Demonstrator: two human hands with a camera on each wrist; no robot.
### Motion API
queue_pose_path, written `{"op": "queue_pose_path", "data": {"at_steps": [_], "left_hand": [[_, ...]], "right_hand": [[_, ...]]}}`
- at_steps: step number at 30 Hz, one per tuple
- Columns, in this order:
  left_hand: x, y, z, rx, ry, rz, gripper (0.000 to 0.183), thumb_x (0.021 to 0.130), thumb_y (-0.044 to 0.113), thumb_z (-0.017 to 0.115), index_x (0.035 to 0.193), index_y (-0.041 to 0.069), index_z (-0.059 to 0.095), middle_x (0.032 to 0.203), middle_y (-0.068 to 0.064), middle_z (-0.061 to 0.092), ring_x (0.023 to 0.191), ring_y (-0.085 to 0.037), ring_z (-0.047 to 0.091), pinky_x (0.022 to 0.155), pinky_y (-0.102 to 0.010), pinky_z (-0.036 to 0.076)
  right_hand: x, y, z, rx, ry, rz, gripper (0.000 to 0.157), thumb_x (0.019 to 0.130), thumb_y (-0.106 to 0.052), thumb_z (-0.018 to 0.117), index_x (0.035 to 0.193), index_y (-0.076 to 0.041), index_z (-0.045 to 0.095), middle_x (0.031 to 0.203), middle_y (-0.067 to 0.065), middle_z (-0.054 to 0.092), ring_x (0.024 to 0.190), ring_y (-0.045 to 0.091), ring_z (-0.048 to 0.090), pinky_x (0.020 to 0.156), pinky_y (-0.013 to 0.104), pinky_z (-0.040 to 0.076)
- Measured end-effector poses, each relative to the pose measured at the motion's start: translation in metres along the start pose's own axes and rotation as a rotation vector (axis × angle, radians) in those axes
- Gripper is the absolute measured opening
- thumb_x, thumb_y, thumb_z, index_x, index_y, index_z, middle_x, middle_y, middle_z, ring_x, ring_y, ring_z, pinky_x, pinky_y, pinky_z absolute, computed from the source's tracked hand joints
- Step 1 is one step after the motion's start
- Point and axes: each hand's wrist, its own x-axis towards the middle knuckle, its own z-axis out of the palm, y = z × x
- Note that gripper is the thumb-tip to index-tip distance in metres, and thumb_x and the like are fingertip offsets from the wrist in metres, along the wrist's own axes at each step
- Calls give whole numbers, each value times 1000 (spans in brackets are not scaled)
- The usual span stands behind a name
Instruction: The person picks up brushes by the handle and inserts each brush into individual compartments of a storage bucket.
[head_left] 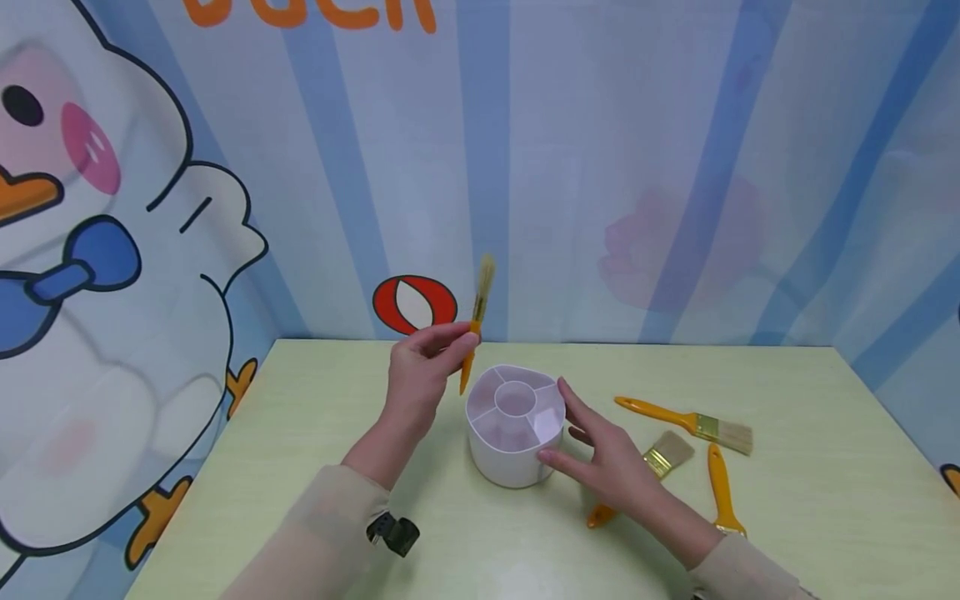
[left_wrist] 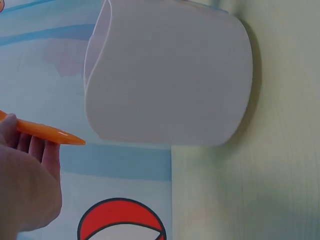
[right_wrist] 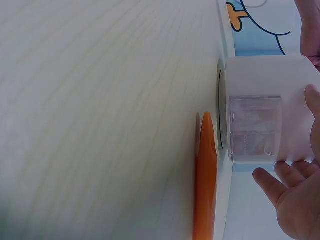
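My left hand (head_left: 420, 383) pinches a slim paintbrush (head_left: 483, 287) by its orange handle, bristles pointing up. The brush is just beyond the left rim of a round white divided organizer (head_left: 504, 468), apart from it. In the left wrist view the tip of the handle (left_wrist: 50, 133) points toward the organizer (left_wrist: 170, 75). My right hand (head_left: 618, 462) holds the organizer's right side, thumb in front and fingers farther back. Around a central round cup, the organizer's compartments look bare. A clear panel (right_wrist: 256, 127) shows on its side in the right wrist view.
Right of the organizer, several orange-handled flat brushes lie on the pale table (head_left: 360, 383): one far back (head_left: 660, 412), one partly under my right forearm (head_left: 670, 452), one nearer the front (head_left: 720, 487). A cartoon-printed backdrop (head_left: 555, 208) rises behind the table.
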Motion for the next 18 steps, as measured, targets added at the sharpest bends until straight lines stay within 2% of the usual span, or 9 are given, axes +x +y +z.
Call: {"op": "queue_pose_path", "data": {"at_steps": [7,15,18], "left_hand": [[1,-8,11,-13,32,-34,27,98,18,82,123,8,80,111,-9,80,107,-24,77,97,-35,63],[-4,-20,11,25,30,-67,27,97,19,82,122,10,80,114,-10,80,110,-30,76,96,-34,63],[-6,-22,10,53,27,-71,27,97,20,82,122,11,80,114,-9,79,110,-29,75,96,-34,64]], "right_hand": [[0,0,0,11,-3,-3,101,94,-42,83,172,-16,25,168,13,42,145,38,54,109,49,55],[0,-2,-1,4,-7,-4,101,94,-44,83,172,-15,24,168,14,42,146,38,53,109,49,55],[0,-2,-2,4,-6,-1,101,94,-42,83,172,-15,24,168,14,43,146,38,53,108,50,55]]}}
